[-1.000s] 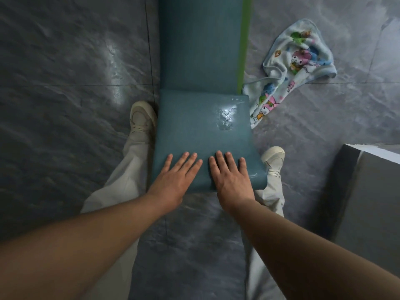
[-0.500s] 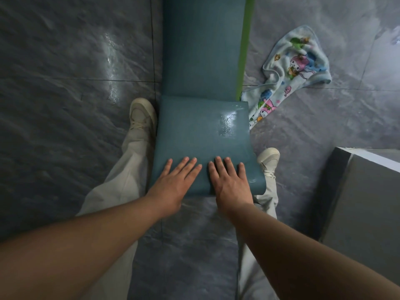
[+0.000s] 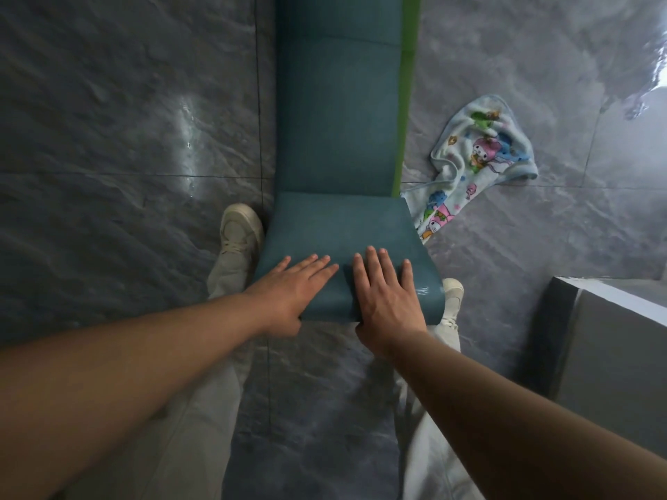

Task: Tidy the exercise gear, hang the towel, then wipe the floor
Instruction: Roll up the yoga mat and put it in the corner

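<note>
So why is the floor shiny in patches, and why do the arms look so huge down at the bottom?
Head view: light glares off the glossy floor left of the mat, with a small glint on its rolled part's right end and a washed-out top right corner; the wide-angle lens swells the near forearms.

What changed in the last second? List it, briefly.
The left hand and right hand slid farther forward over the rolled end of the mat, the right's fingers spreading wider. Nothing was gripped or released. The towel stayed crumpled on the floor beside it.
</note>
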Motion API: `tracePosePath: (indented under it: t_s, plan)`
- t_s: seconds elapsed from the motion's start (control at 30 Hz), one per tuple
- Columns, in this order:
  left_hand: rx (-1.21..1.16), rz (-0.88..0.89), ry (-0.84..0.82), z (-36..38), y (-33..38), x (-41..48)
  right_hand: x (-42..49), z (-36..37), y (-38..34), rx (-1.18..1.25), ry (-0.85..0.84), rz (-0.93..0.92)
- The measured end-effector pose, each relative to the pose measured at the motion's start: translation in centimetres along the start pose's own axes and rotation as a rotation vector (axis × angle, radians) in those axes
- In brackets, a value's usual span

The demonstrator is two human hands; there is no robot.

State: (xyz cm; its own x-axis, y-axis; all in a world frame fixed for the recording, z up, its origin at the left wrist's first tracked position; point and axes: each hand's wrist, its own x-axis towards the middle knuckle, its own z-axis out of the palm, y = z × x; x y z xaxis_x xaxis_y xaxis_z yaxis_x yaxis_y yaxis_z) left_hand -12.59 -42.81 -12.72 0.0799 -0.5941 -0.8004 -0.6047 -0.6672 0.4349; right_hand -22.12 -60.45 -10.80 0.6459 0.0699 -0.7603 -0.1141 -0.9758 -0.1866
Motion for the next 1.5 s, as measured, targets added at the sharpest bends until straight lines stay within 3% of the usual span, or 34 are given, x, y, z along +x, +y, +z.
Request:
tracePosePath:
  t_s: [0.23, 0.6, 0.9, 1.5]
  plan:
    - [0.001, -0.002, 0.052, -5.6, -0.7, 0.4, 0.7, -3.3, 1.1, -0.022, 0.116, 0.0]
    - [0.227, -0.012, 0.337, -16.6, -3.8, 3.1, 7.5, -11.8, 3.3, -0.025, 0.298, 0.078]
    - [0.352, -0.147, 0.488, -20.4, -5.2, 6.9, 13.9, -14.1, 5.2, -0.01, 0.408, 0.147]
    - [0.32, -0.157, 0.516, -22.0, -7.5, 9.2, 17.4, -17.2, 4.7, 0.01, 0.265, 0.257]
